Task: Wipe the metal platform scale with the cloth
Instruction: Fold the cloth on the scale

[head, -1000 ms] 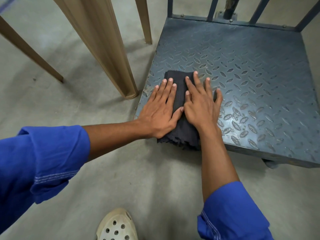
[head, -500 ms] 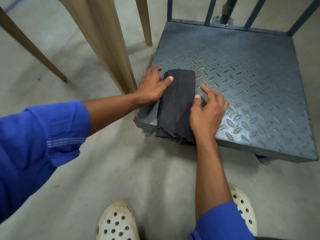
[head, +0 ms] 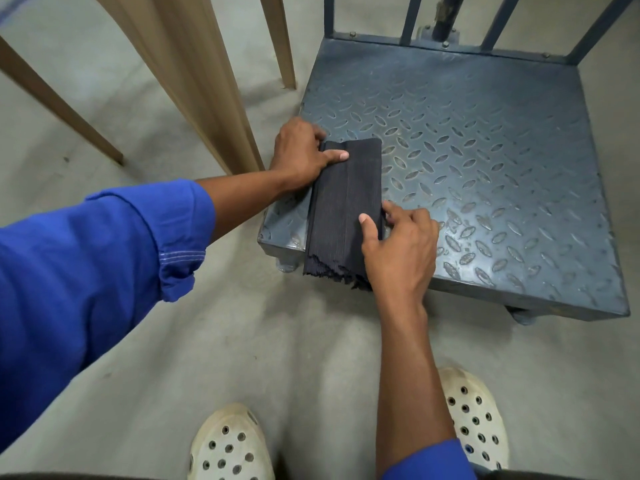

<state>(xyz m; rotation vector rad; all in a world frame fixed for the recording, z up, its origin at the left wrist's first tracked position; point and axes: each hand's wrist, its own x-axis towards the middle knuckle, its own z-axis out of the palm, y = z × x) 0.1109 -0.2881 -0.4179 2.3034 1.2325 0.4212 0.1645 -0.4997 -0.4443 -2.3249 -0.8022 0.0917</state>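
A folded dark cloth (head: 343, 202) lies on the near left corner of the grey-blue metal platform scale (head: 485, 161), its frayed end hanging over the front edge. My left hand (head: 299, 154) grips the cloth's far left edge, thumb on top and fingers curled under the fold. My right hand (head: 398, 244) pinches the cloth's near right edge, thumb pressed on top, fingers tucked at its side. The tread-plate surface looks scuffed near the front.
Tan chair legs (head: 207, 98) stand on the concrete floor just left of the scale. Upright metal bars (head: 412, 19) rise along the scale's far edge. My two white perforated clogs (head: 228, 445) are on the floor below.
Both hands went from lying flat on the cloth to gripping its opposite edges. The cloth now lies folded narrower, and the left hand has shifted to its far left edge.
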